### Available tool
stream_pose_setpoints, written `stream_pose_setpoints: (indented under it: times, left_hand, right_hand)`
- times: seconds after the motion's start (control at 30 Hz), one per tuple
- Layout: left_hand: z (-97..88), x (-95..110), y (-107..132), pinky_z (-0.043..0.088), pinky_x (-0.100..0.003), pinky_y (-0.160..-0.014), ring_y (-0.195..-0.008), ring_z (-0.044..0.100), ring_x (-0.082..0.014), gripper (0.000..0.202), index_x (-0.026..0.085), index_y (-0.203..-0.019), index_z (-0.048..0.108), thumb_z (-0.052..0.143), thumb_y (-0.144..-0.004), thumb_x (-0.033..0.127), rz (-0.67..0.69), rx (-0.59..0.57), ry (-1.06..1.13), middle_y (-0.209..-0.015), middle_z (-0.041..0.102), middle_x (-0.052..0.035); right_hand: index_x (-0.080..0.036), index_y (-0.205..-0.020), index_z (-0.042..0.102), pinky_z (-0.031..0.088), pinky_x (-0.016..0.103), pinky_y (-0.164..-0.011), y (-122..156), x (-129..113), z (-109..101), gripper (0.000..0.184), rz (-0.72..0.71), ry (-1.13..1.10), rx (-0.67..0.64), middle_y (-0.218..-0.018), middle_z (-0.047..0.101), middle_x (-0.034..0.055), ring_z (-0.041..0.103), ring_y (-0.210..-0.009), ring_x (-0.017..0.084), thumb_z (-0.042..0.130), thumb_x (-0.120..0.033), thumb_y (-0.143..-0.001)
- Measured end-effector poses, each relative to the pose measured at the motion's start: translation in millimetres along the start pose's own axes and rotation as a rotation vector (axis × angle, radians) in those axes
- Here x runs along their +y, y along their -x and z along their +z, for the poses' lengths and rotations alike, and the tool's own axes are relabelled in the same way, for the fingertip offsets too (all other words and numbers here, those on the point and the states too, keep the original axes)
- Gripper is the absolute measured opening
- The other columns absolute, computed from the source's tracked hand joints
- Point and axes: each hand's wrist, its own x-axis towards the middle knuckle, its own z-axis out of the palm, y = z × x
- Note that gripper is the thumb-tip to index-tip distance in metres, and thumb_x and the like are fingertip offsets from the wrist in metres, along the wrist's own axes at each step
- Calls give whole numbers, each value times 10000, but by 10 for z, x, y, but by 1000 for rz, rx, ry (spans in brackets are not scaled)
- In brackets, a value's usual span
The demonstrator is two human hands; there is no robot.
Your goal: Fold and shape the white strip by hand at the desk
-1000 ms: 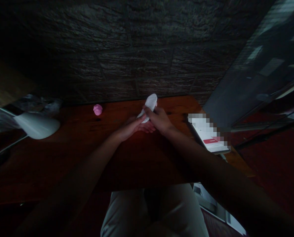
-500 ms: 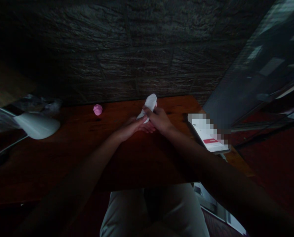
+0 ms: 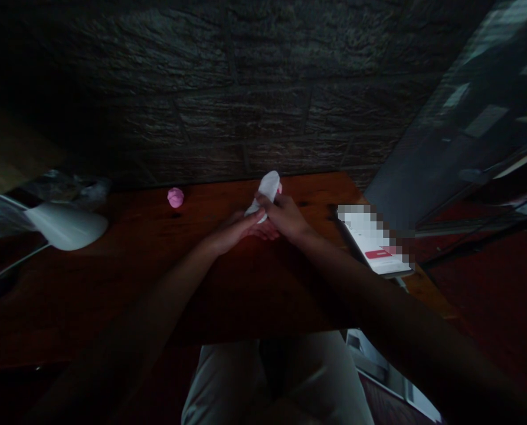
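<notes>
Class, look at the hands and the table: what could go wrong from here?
The white piece, pinched between left hand and right hand, might crease or slip if pressed unevenly.
The pink ball sits near the table's back edge and could roll.
The right forearm seems to pass close to the device and might nudge it.

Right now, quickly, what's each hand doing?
Left hand: closed on the white piece, thumb on top.
Right hand: closed on the same white piece, thumb also on top.

Left hand (image 3: 236,234) and right hand (image 3: 288,217) are bare, forearms (image 3: 174,282) uncovered too, with pale, loose-looking trousers (image 3: 223,378) lightly creased, dim in shadow.
</notes>
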Motion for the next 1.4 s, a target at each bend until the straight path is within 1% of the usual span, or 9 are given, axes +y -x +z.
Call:
stream_pose_setpoints:
  times: [0.13,0.33,0.6,0.77,0.93,1.0,1.07,1.23,1.4]
  left_hand:
    - [4,7,2,538,-321,-733,-729,694,-207,599,93,-803,695,630,-755,687,0,5,24,-766,740,-130]
    - [3,-12,-2,541,-319,-733,-744,701,-206,530,100,-814,689,661,-759,627,-6,17,36,-808,750,-128]
    - [-1,-17,3,540,-324,-728,-765,710,-223,499,102,-829,683,666,-770,597,4,24,24,-776,746,-119]
    - [-4,-17,-2,533,-340,-747,-768,709,-222,513,92,-815,679,662,-776,603,-16,21,32,-819,750,-136]
    - [-22,-12,-19,528,-308,-716,-729,702,-192,568,92,-933,691,643,-783,637,-30,43,94,-808,750,-117]
    - [-35,-20,-21,527,-301,-712,-725,701,-186,579,90,-973,690,643,-785,636,-35,63,109,-807,749,-113]
    - [-44,-39,-21,528,-300,-723,-733,701,-181,542,89,-975,688,670,-787,597,-24,85,109,-822,749,-114]
    - [-45,-82,-24,530,-324,-763,-750,697,-177,449,87,-968,684,696,-805,505,-18,91,74,-840,746,-116]
    - [-43,-77,-34,528,-320,-743,-714,693,-174,462,90,-950,693,678,-811,531,-23,89,120,-806,739,-112]
  right_hand:
    - [-181,-659,571,416,294,-548,-8,18,3,339,0,-6,-10,-621,586,20,538,-568,150,556,-438,-879]
    - [-170,-688,602,440,294,-578,-43,54,12,335,12,-17,-4,-652,607,26,563,-615,160,576,-451,-868]
    - [-170,-681,607,428,287,-580,-37,26,13,336,36,-7,5,-640,608,22,561,-608,158,604,-460,-852]
    - [-179,-640,587,395,277,-568,-43,30,4,355,20,-16,6,-600,575,6,532,-577,143,600,-467,-846]
    - [-168,-678,605,382,271,-557,-73,16,-61,366,-35,-78,83,-628,583,11,524,-579,137,583,-495,-841]
    - [-163,-686,605,375,268,-550,-85,14,-86,376,-34,-104,103,-635,582,11,516,-576,132,582,-507,-836]
    - [-162,-683,601,370,266,-543,-92,17,-97,380,-14,-114,102,-629,575,10,503,-566,126,592,-514,-827]
    - [-162,-686,604,375,266,-550,-88,24,-91,392,-3,-132,87,-620,563,5,486,-554,118,593,-530,-824]
    - [-163,-680,608,364,266,-528,-74,22,-89,403,18,-151,81,-621,565,11,479,-549,119,614,-545,-806]
